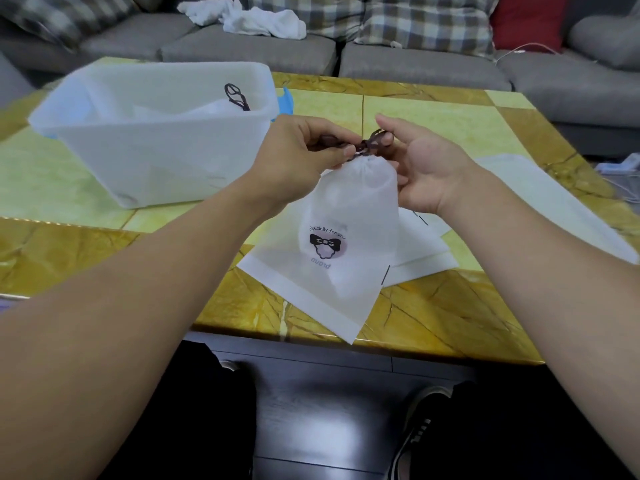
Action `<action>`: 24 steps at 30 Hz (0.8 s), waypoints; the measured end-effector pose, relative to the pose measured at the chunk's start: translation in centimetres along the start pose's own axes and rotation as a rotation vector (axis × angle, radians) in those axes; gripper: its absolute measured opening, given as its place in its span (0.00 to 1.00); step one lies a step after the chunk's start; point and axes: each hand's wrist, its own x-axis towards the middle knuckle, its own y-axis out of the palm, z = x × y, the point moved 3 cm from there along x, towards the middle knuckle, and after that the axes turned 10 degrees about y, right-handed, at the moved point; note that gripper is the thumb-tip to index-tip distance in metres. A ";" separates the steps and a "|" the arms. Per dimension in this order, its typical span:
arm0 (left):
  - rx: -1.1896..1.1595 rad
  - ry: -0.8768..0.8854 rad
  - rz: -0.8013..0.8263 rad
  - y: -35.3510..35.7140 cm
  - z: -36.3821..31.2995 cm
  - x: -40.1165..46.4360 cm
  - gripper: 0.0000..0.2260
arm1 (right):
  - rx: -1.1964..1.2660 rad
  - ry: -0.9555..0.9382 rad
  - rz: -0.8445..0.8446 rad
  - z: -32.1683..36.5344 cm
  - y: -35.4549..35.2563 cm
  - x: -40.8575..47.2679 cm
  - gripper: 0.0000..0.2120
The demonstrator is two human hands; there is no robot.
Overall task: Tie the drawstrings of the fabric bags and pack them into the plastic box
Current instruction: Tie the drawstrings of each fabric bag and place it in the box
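While the head view is the only one, all lines below come from it.
Bag in hand: a white fabric bag hangs above the near middle of the desk, its mouth gathered shut.
Left grip: the left hand pinches one loop of the dark drawstring.
Right grip: the right hand holds the other loop, fingers curled behind the neck of the bag.
Box: the plastic box stands on the far left of the desk, with at least one tied bag inside.
Left to do: I judge the bow almost finished; flat bags on the desk, near and right, seem to be untied.
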 end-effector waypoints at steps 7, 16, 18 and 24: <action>0.053 0.059 -0.061 -0.1 -0.5 0.0 0.07 | 0.137 -0.059 0.063 0.1 0.3 0.2 0.18; 0.092 0.124 -0.077 -0.3 -0.7 -0.1 0.07 | -0.449 -0.056 -0.017 0.8 1.4 -1.7 0.21; 0.092 0.130 -0.065 -0.4 -0.8 -0.1 0.07 | -0.596 -0.174 -0.071 1.1 1.4 -1.7 0.14; 0.052 0.026 -0.082 -0.9 -0.6 0.2 0.06 | -0.917 -0.520 -0.207 2.2 1.4 -2.1 0.08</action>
